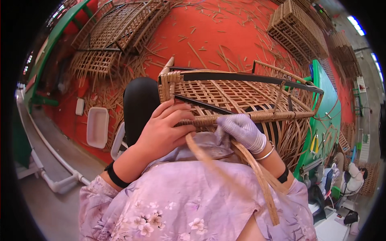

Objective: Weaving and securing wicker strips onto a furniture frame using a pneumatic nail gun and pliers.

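A woven wicker basket (225, 91) with dark flat metal bars in its frame lies tilted across my lap. My left hand (171, 123), bare, has its fingers curled over the left part of the basket's wrapped near rim (205, 119). A flat rattan strip (201, 154) comes out below those fingertips and runs down to the right, smeared by motion. In a pale knit glove, my right hand (246, 131) is closed on the same rim further right, its fingertips partly hidden. Thicker rattan strips (261, 180) hang from below this hand across my lap.
Another wicker basket frame (116, 30) lies at the far left, and stacked baskets (297, 32) stand far right. Cut strips litter the red floor (209, 36). A green table (321, 132) with yellow-handled pliers (314, 144) is on the right. A white tub (97, 127) sits left.
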`<state>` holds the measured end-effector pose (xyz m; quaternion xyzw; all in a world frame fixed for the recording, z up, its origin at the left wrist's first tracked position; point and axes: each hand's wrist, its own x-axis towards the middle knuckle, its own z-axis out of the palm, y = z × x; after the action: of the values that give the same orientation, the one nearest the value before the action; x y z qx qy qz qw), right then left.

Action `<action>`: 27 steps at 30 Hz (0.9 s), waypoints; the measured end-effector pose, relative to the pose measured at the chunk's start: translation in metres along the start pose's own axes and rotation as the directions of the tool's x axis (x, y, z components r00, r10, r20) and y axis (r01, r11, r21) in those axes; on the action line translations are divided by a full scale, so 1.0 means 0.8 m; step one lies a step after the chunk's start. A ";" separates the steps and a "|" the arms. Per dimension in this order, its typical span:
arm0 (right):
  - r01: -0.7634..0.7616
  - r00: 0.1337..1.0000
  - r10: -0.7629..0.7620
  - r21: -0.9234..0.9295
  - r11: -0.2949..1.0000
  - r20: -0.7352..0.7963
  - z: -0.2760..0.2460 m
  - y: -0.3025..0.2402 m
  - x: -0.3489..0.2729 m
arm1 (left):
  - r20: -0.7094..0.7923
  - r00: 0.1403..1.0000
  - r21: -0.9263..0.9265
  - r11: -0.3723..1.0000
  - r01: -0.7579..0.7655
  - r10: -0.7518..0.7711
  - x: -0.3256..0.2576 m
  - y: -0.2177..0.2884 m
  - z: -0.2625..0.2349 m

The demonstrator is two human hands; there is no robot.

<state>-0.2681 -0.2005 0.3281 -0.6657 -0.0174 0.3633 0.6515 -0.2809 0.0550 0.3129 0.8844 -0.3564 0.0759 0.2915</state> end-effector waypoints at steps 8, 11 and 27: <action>-0.010 0.999 0.016 -0.137 0.991 0.042 0.010 -0.005 0.008 | 0.198 0.977 0.075 0.993 -0.092 0.076 0.002 -0.001 -0.033; 0.128 0.992 -0.127 -0.240 0.962 0.020 0.012 0.004 0.011 | 0.172 0.980 0.050 0.993 -0.105 0.095 0.015 -0.009 -0.039; 0.251 0.965 -0.263 -0.401 0.881 0.027 0.020 0.008 0.014 | -0.194 0.943 -0.185 0.954 0.238 -0.272 0.099 -0.068 -0.051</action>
<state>-0.2713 -0.1822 0.3190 -0.7817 -0.1704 0.2532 0.5439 -0.1833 0.0630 0.3484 0.8835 -0.2096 0.1048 0.4057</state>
